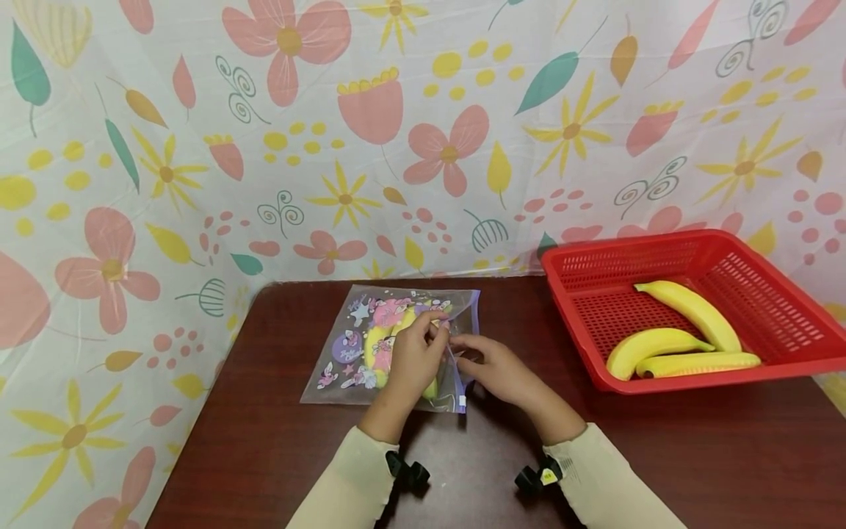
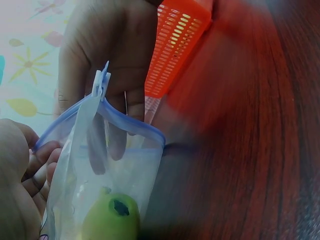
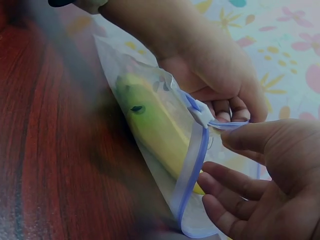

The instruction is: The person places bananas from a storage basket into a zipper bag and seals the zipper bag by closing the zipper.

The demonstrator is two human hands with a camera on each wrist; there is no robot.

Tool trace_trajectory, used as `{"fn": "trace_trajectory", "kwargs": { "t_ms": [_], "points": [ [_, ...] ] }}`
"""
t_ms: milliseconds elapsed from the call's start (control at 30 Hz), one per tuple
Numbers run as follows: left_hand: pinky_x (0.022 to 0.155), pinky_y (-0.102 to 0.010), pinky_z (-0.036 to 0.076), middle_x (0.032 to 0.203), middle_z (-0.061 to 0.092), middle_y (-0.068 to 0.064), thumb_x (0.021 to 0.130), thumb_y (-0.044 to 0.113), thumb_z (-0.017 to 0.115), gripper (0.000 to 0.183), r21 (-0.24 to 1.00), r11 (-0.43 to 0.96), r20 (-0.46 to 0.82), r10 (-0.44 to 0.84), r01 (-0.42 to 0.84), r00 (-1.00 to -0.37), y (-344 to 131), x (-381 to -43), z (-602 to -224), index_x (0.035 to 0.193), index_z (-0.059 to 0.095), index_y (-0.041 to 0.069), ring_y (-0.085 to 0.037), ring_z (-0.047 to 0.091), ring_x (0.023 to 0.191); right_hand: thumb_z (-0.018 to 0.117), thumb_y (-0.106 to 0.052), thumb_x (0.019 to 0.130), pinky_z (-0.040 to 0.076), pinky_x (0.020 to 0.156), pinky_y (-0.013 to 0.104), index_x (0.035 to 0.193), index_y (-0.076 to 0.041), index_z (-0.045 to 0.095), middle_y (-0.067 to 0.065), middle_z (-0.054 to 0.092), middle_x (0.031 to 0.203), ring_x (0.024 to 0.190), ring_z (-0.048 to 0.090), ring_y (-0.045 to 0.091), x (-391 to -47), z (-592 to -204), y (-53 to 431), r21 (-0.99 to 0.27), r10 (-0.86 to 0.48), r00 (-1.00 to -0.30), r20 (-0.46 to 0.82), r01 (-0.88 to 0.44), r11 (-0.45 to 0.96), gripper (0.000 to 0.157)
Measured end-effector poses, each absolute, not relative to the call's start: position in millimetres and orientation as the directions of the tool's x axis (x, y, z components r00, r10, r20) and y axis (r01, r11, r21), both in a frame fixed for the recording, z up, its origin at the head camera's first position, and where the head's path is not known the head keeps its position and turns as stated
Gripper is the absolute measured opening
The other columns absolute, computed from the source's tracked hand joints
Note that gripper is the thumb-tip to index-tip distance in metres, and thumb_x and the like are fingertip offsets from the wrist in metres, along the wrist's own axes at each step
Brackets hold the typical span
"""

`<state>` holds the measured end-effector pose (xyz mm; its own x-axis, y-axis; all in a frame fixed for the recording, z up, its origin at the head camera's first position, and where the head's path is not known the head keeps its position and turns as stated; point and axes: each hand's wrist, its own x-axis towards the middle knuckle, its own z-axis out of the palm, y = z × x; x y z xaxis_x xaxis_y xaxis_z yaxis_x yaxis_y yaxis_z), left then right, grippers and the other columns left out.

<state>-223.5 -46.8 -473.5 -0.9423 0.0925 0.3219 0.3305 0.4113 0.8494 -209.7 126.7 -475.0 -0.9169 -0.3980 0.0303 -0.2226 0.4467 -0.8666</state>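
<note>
Zip bag flat on table, left of red basket, banana inside lengthwise. Left hand pinching slider; right hand loosely holding bag's mouth alongside.

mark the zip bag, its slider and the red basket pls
zip bag [image 1: 344, 353]: head view, printed face left of the hands.
slider [image 3: 204, 114]: right wrist view, white tab on the blue track.
red basket [image 1: 760, 294]: head view, right inner wall.
</note>
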Motion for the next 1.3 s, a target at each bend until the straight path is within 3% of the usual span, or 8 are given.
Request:
{"fn": "trace_trajectory", "kwargs": {
  "t_ms": [267,633,800,1300],
  "points": [
    [0.046,-0.022,0.049,0.069,0.066,-0.002,0.102,0.018,0.058,0.023,0.842,0.420,0.330,0.093,0.338,-0.939,-48,-223,-473,0.118,0.068,0.006,-0.004,0.056,0.048,0.063,-0.008,0.096,0.056,0.093,0.044,0.134,-0.005,0.063,0.016,0.066,0.132,0.116,0.065,0.031,-206,-475,127,-0.856,-0.394,-0.917,0.059,-0.249,0.452,0.039],
    [0.046,-0.022,0.049,0.069,0.066,-0.003,0.101,0.018,0.059,0.022,0.845,0.421,0.329,0.079,0.331,-0.941,-47,-224,-471,0.117,0.069,0.006,-0.002,0.056,0.048,0.065,-0.014,0.097,0.057,0.086,0.031,0.137,-0.010,0.062,0.013,0.065,0.133,0.107,0.068,0.023,-203,-467,133,-0.822,-0.407,-0.908,0.093,-0.301,0.484,0.040],
    [0.045,-0.022,0.048,0.068,0.065,-0.003,0.101,0.017,0.058,0.023,0.846,0.421,0.324,0.082,0.327,-0.942,-48,-224,-471,0.119,0.068,0.006,-0.004,0.057,0.048,0.065,-0.021,0.099,0.056,0.086,0.032,0.140,-0.011,0.059,0.014,0.064,0.134,0.108,0.067,0.021,-200,-463,137,-0.808,-0.408,-0.908,0.093,-0.308,0.502,0.043],
    [0.044,-0.022,0.047,0.067,0.064,-0.002,0.100,0.017,0.060,0.022,0.846,0.414,0.337,0.071,0.335,-0.939,-48,-224,-472,0.116,0.069,0.006,-0.004,0.055,0.047,0.067,-0.020,0.098,0.058,0.089,0.035,0.134,-0.016,0.063,0.006,0.066,0.120,0.103,0.065,0.014,-187,-442,150,-0.746,-0.387,-0.909,0.154,-0.364,0.557,0.037]
  ]
}}
